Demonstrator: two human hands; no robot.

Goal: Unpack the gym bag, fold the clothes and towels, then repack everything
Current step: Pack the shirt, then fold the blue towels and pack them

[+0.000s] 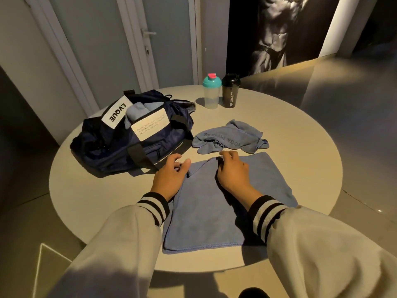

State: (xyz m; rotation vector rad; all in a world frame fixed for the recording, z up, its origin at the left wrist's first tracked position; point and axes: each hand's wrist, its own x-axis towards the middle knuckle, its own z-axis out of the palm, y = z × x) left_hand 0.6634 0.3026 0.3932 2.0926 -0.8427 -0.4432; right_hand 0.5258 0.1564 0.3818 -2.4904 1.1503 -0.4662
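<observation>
Two pale grey sleeves (120,244) with black-and-white striped cuffs reach forward from the bottom edge over a round, pale table (96,190). Between the sleeves lies a flat blue towel (204,211), a rectangular microfibre cloth spread on the near part of the table with its left far corner turned inward.

The left hand (169,177) sits at that turned corner; its fingers are loosely curved and hold nothing, and the thumb touches the towel's edge. The right hand (233,172) is arched over the towel's far edge, its fingertips bent down and pinching the raised fold.

Just beyond the left hand stands a navy fabric gym bag (120,147) with black straps and white labels, its top open. A rolled blue cloth (135,114) protrudes from the opening.

Right of the bag, just beyond the flat blue towel, lies a crumpled blue towel (229,136) bearing printed lettering.

Near the table's far rim two shakers stand upright, side by side: a clear plastic shaker bottle (211,95) with a teal lid and pink cap, and a black shaker bottle (230,93) to its right.

Behind the table are a pale door (167,39) with a lever handle and a dark monochrome wall poster (275,33).
</observation>
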